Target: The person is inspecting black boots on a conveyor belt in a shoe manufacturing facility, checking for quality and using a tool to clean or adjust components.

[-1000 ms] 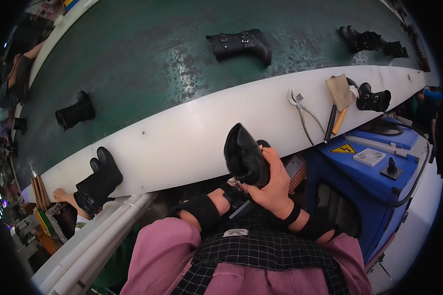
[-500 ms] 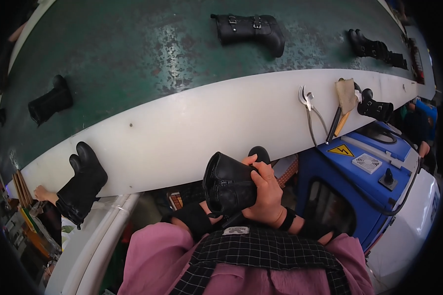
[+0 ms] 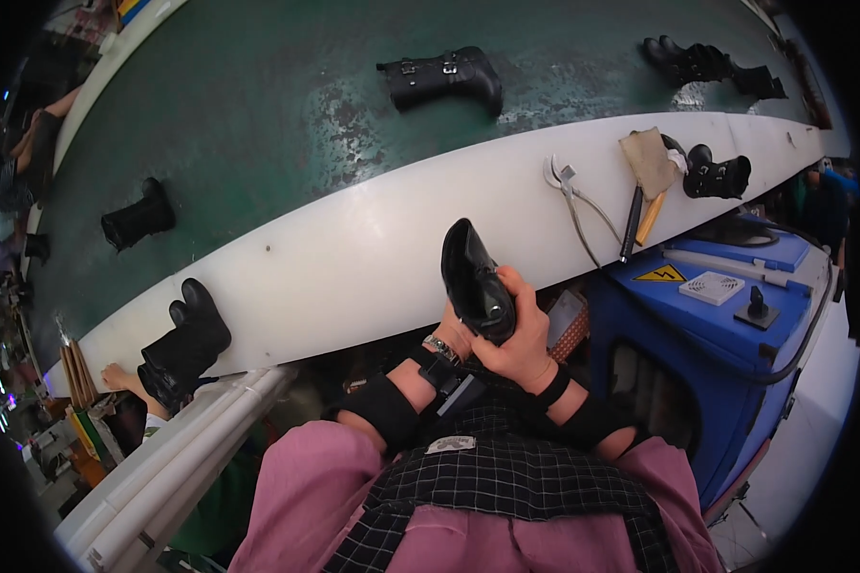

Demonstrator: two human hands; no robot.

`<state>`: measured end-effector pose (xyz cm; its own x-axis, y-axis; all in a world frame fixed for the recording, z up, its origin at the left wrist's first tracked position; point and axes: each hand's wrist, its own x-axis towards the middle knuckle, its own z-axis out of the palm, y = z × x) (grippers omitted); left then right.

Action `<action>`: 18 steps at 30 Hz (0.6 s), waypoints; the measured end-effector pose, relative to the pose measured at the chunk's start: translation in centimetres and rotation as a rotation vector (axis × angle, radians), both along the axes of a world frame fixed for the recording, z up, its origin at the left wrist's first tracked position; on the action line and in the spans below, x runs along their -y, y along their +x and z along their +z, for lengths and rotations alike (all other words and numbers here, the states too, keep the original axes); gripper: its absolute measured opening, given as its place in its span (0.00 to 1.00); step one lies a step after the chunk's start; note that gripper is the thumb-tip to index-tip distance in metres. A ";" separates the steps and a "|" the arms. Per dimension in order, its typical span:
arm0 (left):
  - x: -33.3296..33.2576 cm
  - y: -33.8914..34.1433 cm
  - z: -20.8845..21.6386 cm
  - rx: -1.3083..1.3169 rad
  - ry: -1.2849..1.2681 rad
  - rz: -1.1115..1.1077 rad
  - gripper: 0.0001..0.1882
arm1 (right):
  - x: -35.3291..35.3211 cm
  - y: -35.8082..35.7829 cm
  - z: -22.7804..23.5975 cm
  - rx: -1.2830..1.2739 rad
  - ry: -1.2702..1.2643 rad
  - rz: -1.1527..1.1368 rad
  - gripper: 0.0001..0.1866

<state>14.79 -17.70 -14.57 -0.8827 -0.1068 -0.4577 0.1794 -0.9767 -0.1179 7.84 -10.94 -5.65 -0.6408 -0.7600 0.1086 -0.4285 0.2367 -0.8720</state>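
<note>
Both hands hold a black boot (image 3: 488, 294) over the near edge of the white strip of the worktable. It is tilted, its long end pointing away from me, and a small metal piece shines near its lower end. My right hand (image 3: 524, 342) is closed around the boot's right and lower side, with the thumb along it. My left hand (image 3: 456, 334) is against the left side, its fingers mostly hidden behind the boot. Beyond them lie metal pincers (image 3: 573, 196), a yellow-handled tool (image 3: 651, 218), a black-handled tool (image 3: 632, 224) and a tan cloth-like piece (image 3: 648, 162).
A pair of boots (image 3: 186, 339) stands at left, beside another person's hand (image 3: 117, 377). More boots lie on the green belt (image 3: 287, 124), including a buckled boot (image 3: 444, 79), and one boot (image 3: 717, 174) at the strip's right. A blue machine (image 3: 707, 296) stands at right.
The boot has been turned in my hands and raised away from my body; its zipped side no longer shows. My left hand has come up beside it. The view has shifted slightly.
</note>
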 end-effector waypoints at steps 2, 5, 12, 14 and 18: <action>1.3 -1.4 3.1 0.227 -0.120 -0.141 0.13 | -0.4 -0.1 0.4 0.072 -0.010 -0.064 0.34; -0.7 0.3 0.4 -0.103 0.340 -0.051 0.13 | -1.5 1.0 1.7 -0.087 -0.019 -0.083 0.35; -3.7 2.3 -3.0 0.126 -0.268 -0.077 0.14 | -0.5 1.8 1.2 -0.165 0.085 0.010 0.36; -3.0 1.7 -3.1 0.170 -0.219 -0.067 0.15 | -0.5 1.5 0.5 -0.178 0.069 0.030 0.36; -2.0 0.8 -2.3 0.236 -0.147 -0.056 0.15 | 0.3 1.3 0.5 -0.236 0.075 0.033 0.35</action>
